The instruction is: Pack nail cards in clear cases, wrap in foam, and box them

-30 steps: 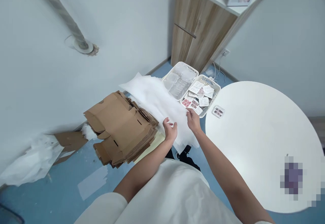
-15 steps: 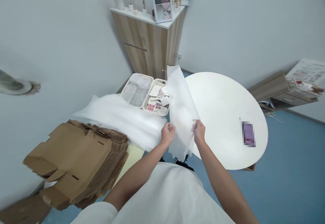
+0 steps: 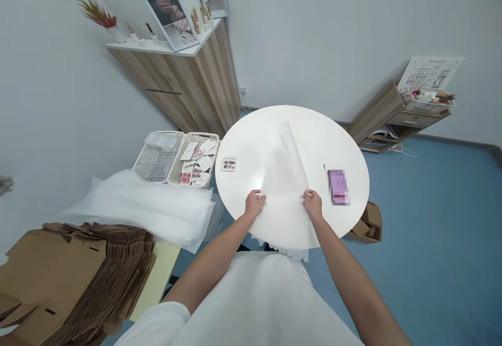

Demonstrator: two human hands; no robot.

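A white translucent sheet of packing foam [image 3: 283, 205] is stretched between my two hands over the near part of the round white table [image 3: 333, 131]. My left hand [image 3: 254, 203] pinches its left edge, and my right hand [image 3: 312, 203] pinches the right edge. The sheet's far end narrows to a folded tip on the tabletop, while its ragged near end hangs over the table's front edge. A small clear case [image 3: 228, 164] with dark round pieces lies on the table, left of the sheet. To the right lies a blurred purple item [image 3: 339, 187].
At left, a white basket [image 3: 214, 160] holds cards with small pieces, beside a basket of clear plastic cases [image 3: 157, 160]. Nearer are stacked foam sheets [image 3: 145, 207] and flattened cardboard boxes [image 3: 70, 267]. A wooden cabinet [image 3: 184, 90] stands behind; a cardboard box [image 3: 371, 223] is on the floor.
The view has turned right, and the foam sheet has come from beside the table to over it, held in both hands. The small clear case now shows.
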